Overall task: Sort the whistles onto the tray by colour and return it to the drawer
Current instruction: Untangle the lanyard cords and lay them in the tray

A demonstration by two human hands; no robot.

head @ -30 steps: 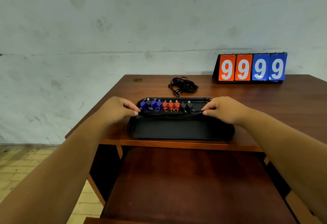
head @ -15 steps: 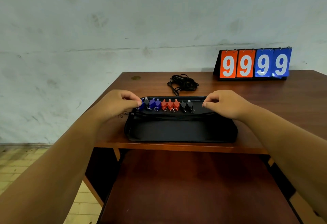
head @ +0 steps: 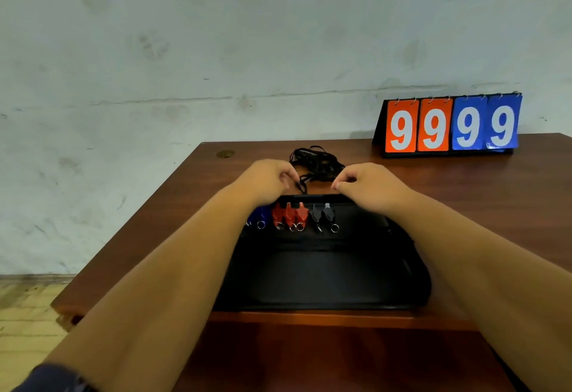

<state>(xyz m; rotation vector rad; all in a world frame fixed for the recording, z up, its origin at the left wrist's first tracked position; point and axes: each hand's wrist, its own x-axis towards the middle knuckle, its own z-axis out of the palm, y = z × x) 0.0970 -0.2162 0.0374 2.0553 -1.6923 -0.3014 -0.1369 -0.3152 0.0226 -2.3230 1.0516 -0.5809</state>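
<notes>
A black tray (head: 325, 274) lies at the front edge of the wooden table. Along its far side stand blue whistles (head: 260, 215), three red whistles (head: 291, 215) and two black whistles (head: 323, 214), grouped by colour; my left forearm hides part of the blue group. Both hands reach past the tray's far rim to a bundle of black cord (head: 315, 164). My left hand (head: 267, 178) pinches a cord end with curled fingers. My right hand (head: 368, 185) has its fingers and thumb curled at the cord's other side, apparently pinching a strand.
A flip scoreboard (head: 452, 125) reading 9999 in orange and blue stands at the back right of the table (head: 483, 193). An open wooden drawer (head: 340, 360) extends below the table's front edge. A pale wall rises behind, with tiled floor at the left.
Both hands left the tray's far corners and moved forward and inward to the cord bundle behind it. The view has tilted and come closer.
</notes>
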